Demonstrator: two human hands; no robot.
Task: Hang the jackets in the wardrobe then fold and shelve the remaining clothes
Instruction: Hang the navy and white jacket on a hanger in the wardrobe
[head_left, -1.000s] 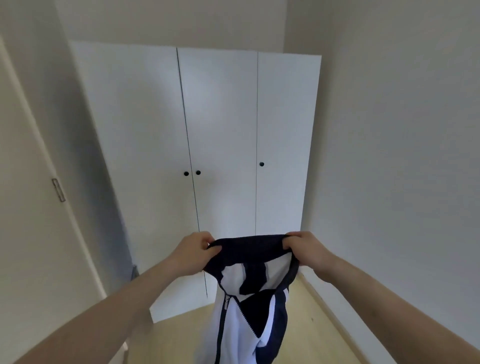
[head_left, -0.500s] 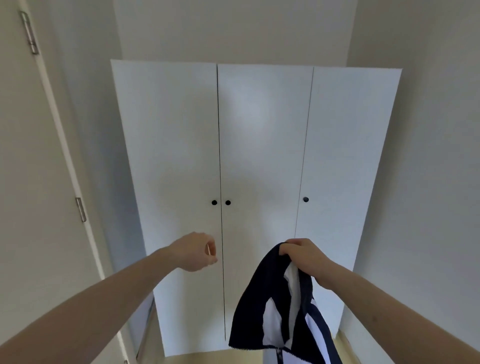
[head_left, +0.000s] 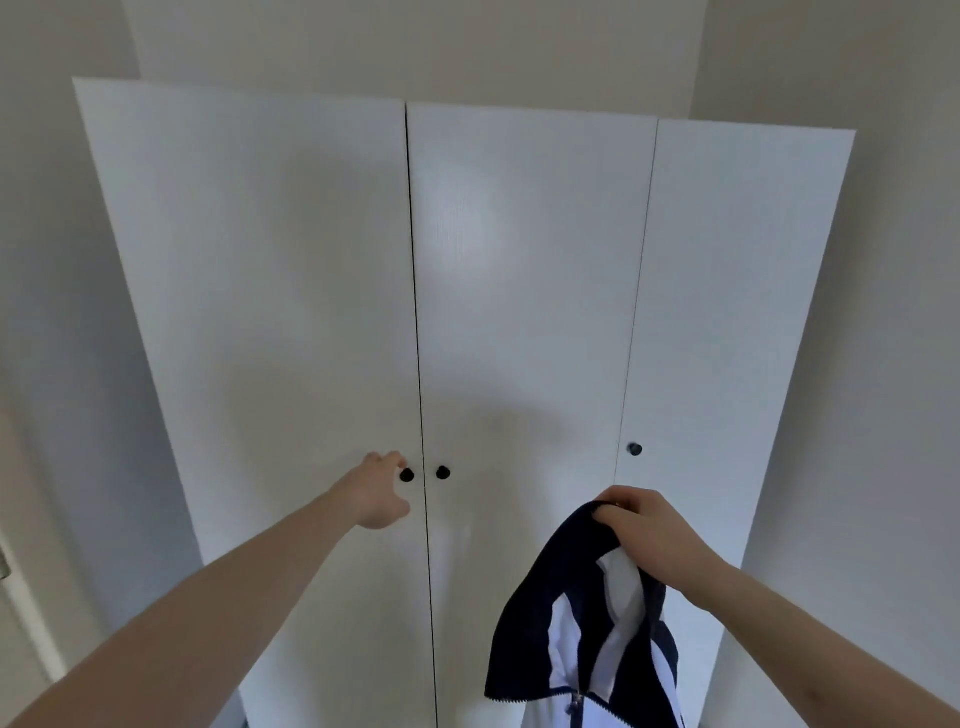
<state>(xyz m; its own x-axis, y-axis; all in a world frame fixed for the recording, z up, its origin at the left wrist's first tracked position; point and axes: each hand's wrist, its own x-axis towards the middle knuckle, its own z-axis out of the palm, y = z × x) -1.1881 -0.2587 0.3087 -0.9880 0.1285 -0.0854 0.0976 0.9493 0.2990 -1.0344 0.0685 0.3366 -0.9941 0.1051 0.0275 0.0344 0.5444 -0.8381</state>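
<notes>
Hanging with its long axis straight down, the navy-and-white zip jacket (head_left: 587, 639) dangles at the near right, bunched at its collar end in the closed right hand (head_left: 647, 532); its lower part runs out of the bottom of the view, and a zipper shows near its lower edge. The fabric looks soft, in dark navy panels beside white ones. Behind it stands the white wardrobe (head_left: 519, 312), a tall flat-fronted cabinet with 3 smooth doors, all shut, so nothing inside shows. Each door carries 1 small round black knob. The left hand (head_left: 382, 493) reaches far forward with fingers spread loosely, fingertips right at the left door's knob (head_left: 407, 474); I cannot tell whether they grip it. Plain pale walls flank the wardrobe.
</notes>
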